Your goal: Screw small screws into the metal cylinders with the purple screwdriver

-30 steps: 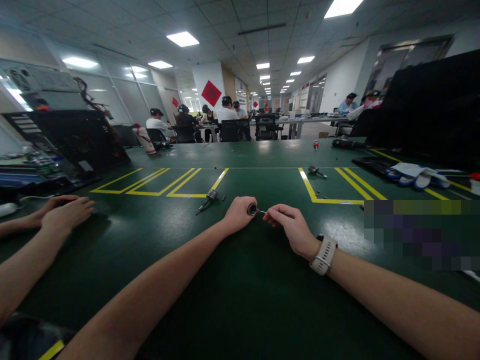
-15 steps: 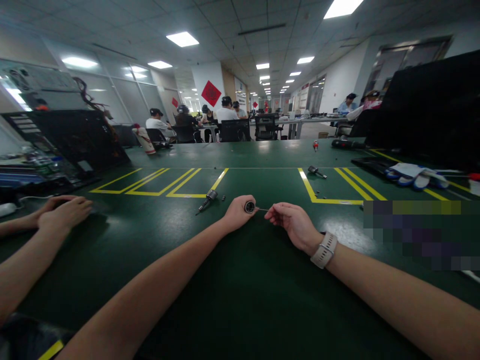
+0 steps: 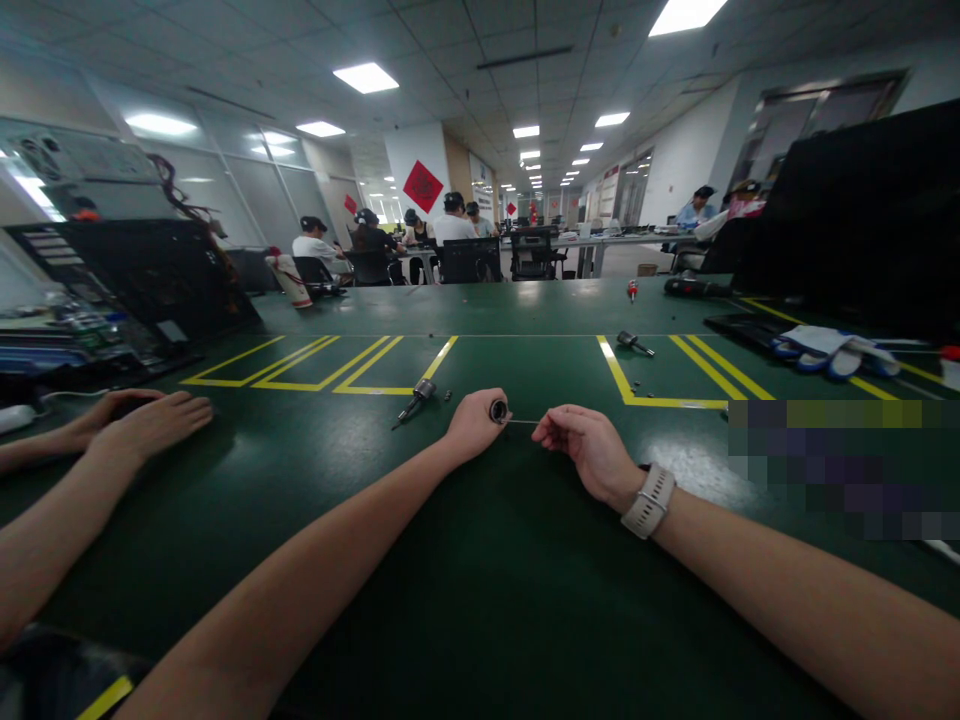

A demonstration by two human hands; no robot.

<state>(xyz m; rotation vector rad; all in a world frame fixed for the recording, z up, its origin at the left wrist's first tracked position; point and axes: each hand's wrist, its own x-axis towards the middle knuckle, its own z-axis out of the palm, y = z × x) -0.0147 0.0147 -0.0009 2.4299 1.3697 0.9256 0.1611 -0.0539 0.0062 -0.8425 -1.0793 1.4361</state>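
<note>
My left hand [image 3: 475, 422] is closed round a small dark metal cylinder [image 3: 498, 411], whose round hollow end faces me. A thin pale metal rod [image 3: 523, 422] spans the gap between my hands, its left end by the cylinder. My right hand [image 3: 574, 437], with a light watch strap on the wrist, pinches the rod's right end; whether that end is bent is hidden by the fingers. To the left of my left hand lies a metal chuck-like tool [image 3: 416, 400] with a thin shank, and small dark parts [image 3: 448, 395] sit beside it.
A similar chuck-like tool [image 3: 634, 345] lies farther right, inside yellow tape [image 3: 675, 404] on the green table [image 3: 480, 590]. Another person's hands [image 3: 150, 425] rest at the left. White-and-blue gloves [image 3: 832, 355] and a black monitor [image 3: 862, 210] are at the right. A red-handled object [image 3: 631, 290] lies farther back.
The cylinder has turned slightly and the rod lies a little lower and more level. My right hand has barely moved. The other person's hand at the left has slid to the right.
</note>
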